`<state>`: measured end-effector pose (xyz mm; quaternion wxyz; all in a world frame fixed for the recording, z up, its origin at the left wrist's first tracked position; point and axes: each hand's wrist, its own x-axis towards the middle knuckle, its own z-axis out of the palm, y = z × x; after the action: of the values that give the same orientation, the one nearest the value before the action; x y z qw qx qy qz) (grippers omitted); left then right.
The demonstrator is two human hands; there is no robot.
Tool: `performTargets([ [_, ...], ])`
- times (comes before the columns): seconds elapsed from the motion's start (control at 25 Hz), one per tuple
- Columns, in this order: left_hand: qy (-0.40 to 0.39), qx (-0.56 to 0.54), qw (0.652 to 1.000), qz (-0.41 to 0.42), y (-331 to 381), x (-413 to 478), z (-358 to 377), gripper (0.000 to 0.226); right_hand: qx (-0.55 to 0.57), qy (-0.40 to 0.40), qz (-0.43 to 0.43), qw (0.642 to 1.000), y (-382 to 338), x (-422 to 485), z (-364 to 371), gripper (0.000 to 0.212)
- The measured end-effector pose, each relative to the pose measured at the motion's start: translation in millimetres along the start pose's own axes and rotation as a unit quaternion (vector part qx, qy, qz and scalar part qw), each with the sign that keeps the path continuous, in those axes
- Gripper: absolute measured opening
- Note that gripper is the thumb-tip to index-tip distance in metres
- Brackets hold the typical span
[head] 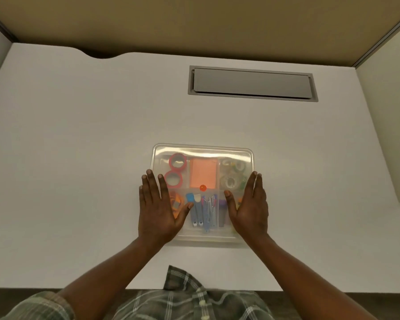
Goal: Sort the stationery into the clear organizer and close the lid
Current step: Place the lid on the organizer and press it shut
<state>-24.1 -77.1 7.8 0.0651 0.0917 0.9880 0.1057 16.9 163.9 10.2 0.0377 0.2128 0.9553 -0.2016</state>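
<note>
Head view only: the clear organizer point(206, 240) sits on the table point(79, 139) directly under both hands, long axis left-right. Its lid point(203, 154) looks down over the sorted stationery point(203, 175). Left hand point(158, 205) lies flat with straight fingers over the left side. Right hand point(249, 207) has straight fingers, tilted at the right edge. Both are equally near; pressing the lid shut is likely next.

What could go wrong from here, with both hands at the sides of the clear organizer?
1. The clear lid looks laid on, but whether it has latched cannot be seen; it may pop open if lifted.
2. The left hand lies flat while the right hand stands on edge, so uneven pressing might seat only one side.
3. The organizer sits on a smooth white table and could slide under a push.
</note>
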Motion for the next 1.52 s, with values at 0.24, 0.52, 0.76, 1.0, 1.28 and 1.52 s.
performTargets([
  [0.24,0.004,-0.006,1.000,0.022,45,-25,5,0.081,-0.093,-0.007,-0.068,0.993,-29,-40,6,0.091],
  [0.52,-0.007,0.009,1.000,0.009,55,-30,17,0.077,-0.132,-0.008,-0.111,0.985,-29,-45,18,0.086],
  [0.76,-0.003,-0.025,0.999,0.041,30,-1,0,0.076,-0.097,-0.029,-0.114,0.988,-29,-23,3,0.083],
  [1.0,-0.019,0.029,0.992,0.118,-11,103,-24,0.087,-0.151,-0.051,-0.233,0.959,-23,92,-14,0.085],
  [1.28,-0.008,0.016,0.991,0.136,-17,114,-7,0.087,-0.160,-0.028,-0.262,0.951,-20,111,-8,0.086],
  [1.52,0.002,-0.009,0.990,0.138,-17,114,-8,0.094,-0.132,-0.031,-0.259,0.956,-21,115,-4,0.090],
])
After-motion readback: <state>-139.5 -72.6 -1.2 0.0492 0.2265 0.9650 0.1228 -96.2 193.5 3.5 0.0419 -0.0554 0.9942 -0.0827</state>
